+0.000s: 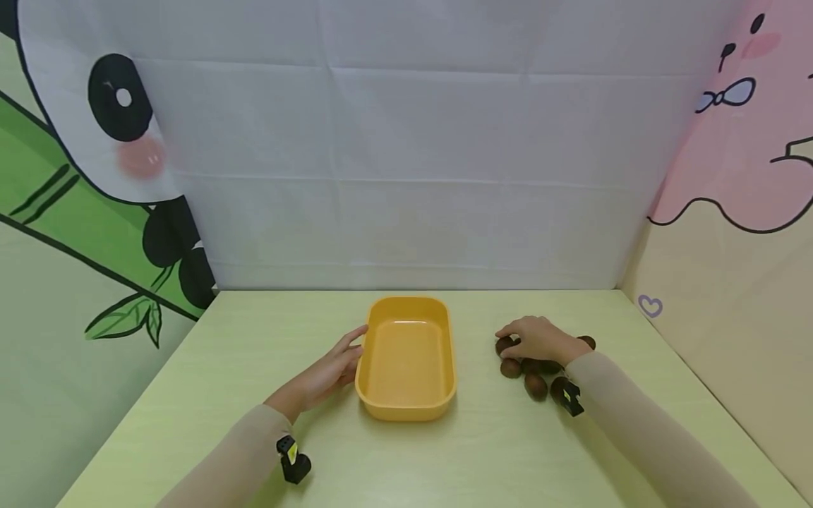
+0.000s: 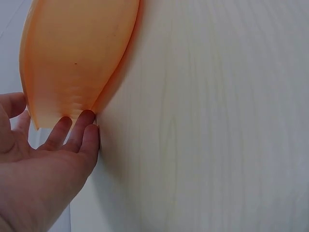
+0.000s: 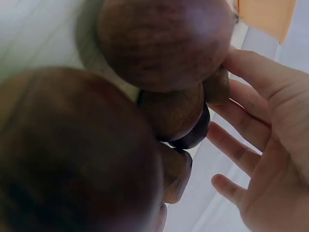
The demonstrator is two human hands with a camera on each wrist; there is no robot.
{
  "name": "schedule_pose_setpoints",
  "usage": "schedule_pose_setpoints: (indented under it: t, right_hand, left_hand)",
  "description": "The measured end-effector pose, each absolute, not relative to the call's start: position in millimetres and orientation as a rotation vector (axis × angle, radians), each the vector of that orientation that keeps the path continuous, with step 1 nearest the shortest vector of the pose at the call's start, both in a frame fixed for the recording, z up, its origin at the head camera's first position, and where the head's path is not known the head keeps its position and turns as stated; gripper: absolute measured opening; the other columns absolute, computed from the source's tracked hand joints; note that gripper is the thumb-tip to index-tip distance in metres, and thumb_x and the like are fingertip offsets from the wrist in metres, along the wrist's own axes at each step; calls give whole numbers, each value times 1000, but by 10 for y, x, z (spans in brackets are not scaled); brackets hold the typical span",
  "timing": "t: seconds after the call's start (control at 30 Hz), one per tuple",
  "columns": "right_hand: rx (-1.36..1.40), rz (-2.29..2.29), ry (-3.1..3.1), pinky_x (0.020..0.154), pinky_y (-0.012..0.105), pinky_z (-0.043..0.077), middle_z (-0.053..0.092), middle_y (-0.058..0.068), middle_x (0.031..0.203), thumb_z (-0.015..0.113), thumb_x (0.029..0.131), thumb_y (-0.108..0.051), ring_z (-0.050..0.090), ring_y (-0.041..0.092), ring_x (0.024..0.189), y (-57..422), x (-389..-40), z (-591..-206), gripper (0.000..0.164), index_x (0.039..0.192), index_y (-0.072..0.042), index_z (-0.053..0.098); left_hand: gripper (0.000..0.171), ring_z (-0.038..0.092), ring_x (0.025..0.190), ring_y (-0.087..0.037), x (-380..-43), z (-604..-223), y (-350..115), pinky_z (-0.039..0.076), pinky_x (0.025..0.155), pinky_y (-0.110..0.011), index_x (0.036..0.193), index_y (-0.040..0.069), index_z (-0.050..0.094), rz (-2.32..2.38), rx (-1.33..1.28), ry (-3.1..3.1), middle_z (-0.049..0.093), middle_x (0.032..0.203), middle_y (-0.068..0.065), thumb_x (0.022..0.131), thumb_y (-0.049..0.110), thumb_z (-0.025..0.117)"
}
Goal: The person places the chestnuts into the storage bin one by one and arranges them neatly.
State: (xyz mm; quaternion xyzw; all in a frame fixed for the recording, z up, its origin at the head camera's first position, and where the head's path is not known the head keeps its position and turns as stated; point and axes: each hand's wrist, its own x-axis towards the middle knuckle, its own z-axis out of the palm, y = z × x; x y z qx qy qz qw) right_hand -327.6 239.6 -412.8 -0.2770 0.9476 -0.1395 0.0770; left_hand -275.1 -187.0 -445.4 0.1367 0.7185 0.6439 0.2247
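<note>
Behind everything we have a white cloth (image 1: pixel 406 127) with fold creases, hanging upright across the back. To its left we see a painted panda (image 1: pixel 123 95) among green bamboo; to its right, a pink animal (image 1: pixel 718 169) above a beige area. Before us spreads the pale yellow-green bench (image 1: pixel 209 374), and both our arms reach over it in beige sleeves (image 1: pixel 654 430).

Near the middle of the bench sits our yellow tray (image 1: pixel 406 367), upright, its long sides running away from us. Our left hand (image 1: pixel 327 374) is at the tray's left side, spread open with its fingers fairly straight; the fingertips touch the outer wall without closing round it. Our right hand (image 1: pixel 536 339) reaches over the chestnuts, well apart from the tray on its right. Its thumb and forefinger bend round a chestnut (image 1: pixel 504 346) at the left end of the group, while the little finger stands away; how firmly they pinch, we cannot tell.

Each of our wrists carries a small black device (image 1: pixel 293 458). Smallest are the other brown chestnuts (image 1: pixel 536 386), bunched under and beside our right hand, some partly hidden by it.
</note>
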Motion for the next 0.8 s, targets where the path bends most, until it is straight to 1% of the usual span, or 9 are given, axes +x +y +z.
schedule_pose_setpoints:
  t: [0.1, 0.27, 0.43, 0.63, 0.8]
  right_hand:
    - [-802, -439, 2835, 100, 54, 46, 66, 10, 127, 75, 91, -28, 59, 37, 119, 2397, -3292, -4139, 42, 128, -7, 69]
    - [-801, -516, 2799, 98, 49, 48, 67, 12, 124, 76, 91, -23, 60, 35, 117, 2390, -3319, -4152, 41, 127, -4, 69]
    - [-788, -602, 2769, 97, 47, 49, 68, 11, 123, 76, 91, -22, 61, 32, 116, 2388, -3335, -4141, 43, 127, -1, 68]
    - [-809, -634, 2786, 92, 43, 52, 70, 7, 117, 76, 90, -22, 65, 24, 105, 2345, -3366, -4048, 44, 127, -1, 68]
    - [-853, -685, 2777, 87, 38, 54, 71, 5, 117, 76, 90, -24, 68, 18, 95, 2241, -3391, -3909, 43, 126, -2, 69]
  left_hand:
    - [60, 48, 135, -31, -2749, -4452, -1874, 25, 117, -52, 162, 24, 5, 1765, 378, 1988, 31, 157, -22, 111, 34, 35]
    - [60, 50, 133, -31, -2740, -4452, -1877, 25, 117, -52, 162, 25, 5, 1760, 377, 1993, 31, 156, -21, 111, 35, 36]
    - [60, 51, 132, -30, -2732, -4446, -1876, 24, 117, -52, 161, 25, 7, 1763, 364, 1990, 32, 156, -21, 110, 35, 37]
    - [60, 52, 131, -30, -2723, -4430, -1883, 24, 117, -52, 161, 26, 8, 1763, 342, 2004, 34, 155, -21, 110, 36, 38]
    - [60, 54, 129, -29, -2721, -4431, -1896, 24, 118, -52, 161, 26, 7, 1765, 345, 1999, 35, 154, -22, 110, 36, 37]
